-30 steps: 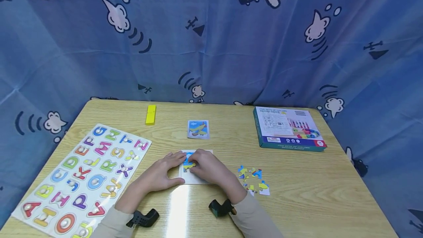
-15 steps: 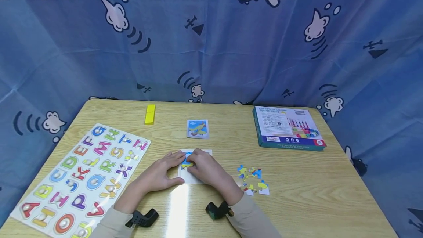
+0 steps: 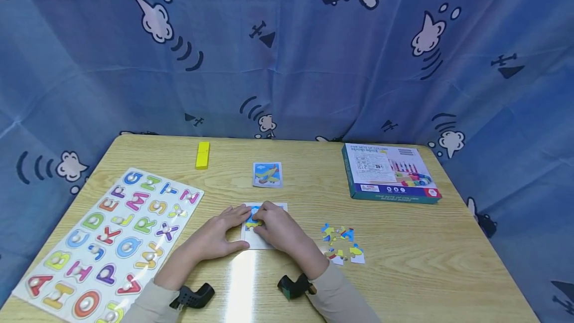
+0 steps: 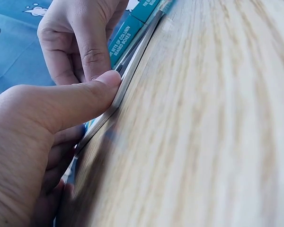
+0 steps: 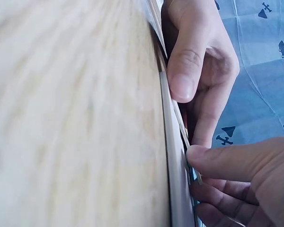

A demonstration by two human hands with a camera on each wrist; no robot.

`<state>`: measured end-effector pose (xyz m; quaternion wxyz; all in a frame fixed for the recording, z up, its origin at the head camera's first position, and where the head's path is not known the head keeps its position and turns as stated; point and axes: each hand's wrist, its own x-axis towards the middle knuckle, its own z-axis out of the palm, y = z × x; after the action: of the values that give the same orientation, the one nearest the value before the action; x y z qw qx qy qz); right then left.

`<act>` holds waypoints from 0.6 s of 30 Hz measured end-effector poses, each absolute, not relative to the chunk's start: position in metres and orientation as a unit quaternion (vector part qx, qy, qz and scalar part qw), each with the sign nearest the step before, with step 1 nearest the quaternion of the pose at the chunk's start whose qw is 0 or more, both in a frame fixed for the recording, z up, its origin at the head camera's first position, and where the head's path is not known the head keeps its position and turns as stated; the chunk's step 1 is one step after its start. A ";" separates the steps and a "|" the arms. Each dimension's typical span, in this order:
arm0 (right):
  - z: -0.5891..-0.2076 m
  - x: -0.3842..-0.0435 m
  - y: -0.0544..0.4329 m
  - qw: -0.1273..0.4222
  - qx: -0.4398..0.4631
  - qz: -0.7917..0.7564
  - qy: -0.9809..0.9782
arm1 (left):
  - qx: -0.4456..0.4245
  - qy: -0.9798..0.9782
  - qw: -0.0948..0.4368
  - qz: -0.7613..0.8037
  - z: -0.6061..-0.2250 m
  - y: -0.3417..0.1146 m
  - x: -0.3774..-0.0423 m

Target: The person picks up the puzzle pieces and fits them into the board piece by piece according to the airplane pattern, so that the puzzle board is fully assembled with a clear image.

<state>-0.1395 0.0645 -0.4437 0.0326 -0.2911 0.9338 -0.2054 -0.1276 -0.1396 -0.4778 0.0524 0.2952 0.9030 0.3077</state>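
Observation:
In the head view, my left hand lies over the left side of a white puzzle board, fingers straight and thumb at its near edge. My right hand bends over the board's middle, with thumb and fingertips pinching a puzzle piece, mostly hidden by them. A blue and yellow joined part of the picture shows between the hands. In the right wrist view, the thin edge of the pinched piece shows by my right thumb. Right of the board lie several loose puzzle pieces.
Behind the board lies an airplane picture card. A yellow block stands at the back left, and a letter board covers the left side. A boxed set sits at the back right, before a blue curtain.
My right hand has shifted slightly left and settled over the joined part of the picture. The left hand stays in place on the board, and the loose pieces have not moved.

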 end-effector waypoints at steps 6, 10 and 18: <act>-0.446 -0.139 0.064 0.021 -0.291 -0.196 0.936 | 0.299 0.904 0.047 0.303 -0.478 -0.139 -0.128; -0.448 -0.140 0.064 0.016 -0.291 -0.203 0.935 | 0.303 0.905 0.033 0.298 -0.477 -0.139 -0.127; -0.447 -0.140 0.063 0.024 -0.286 -0.208 0.935 | 0.330 0.898 -0.004 0.290 -0.475 -0.137 -0.125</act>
<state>-0.1397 0.0634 -0.4475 0.0242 -0.2862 0.9351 -0.2078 -0.1247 -0.1369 -0.4753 -0.0036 0.3297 0.8984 0.2900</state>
